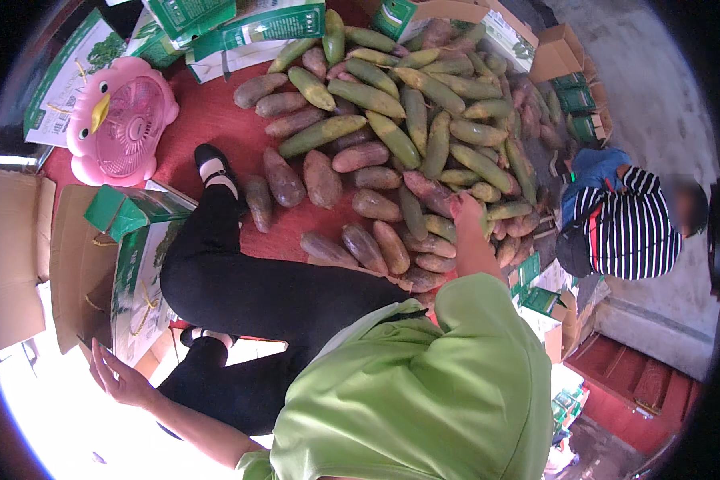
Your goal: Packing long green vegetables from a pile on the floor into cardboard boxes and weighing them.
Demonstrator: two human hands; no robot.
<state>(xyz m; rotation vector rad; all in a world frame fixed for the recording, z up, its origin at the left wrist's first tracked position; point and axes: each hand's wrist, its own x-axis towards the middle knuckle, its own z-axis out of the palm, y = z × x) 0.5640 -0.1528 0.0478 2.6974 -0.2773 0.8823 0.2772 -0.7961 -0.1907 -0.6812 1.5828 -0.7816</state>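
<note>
Red cloth (216,112) covers the ground, and a wide heap of green and purplish-brown fruits (408,128) lies on it, ringed by green-and-white cartons (248,28). Reaching into the near edge of that heap is the right hand (466,210); whether it grips a fruit cannot be told. Spread open and holding nothing, the left hand (116,378) hovers beside a cardboard box (136,272). A pink bird-shaped fan (120,120) lies at the left, and a person in a striped shirt (628,228) crouches on grey concrete.

I count one pink bird-shaped fan (120,120) at upper left, one other person (624,216) at right, and several dozen long fruits (392,136) heaped across the top centre, too many and too overlapped to number exactly.
</note>
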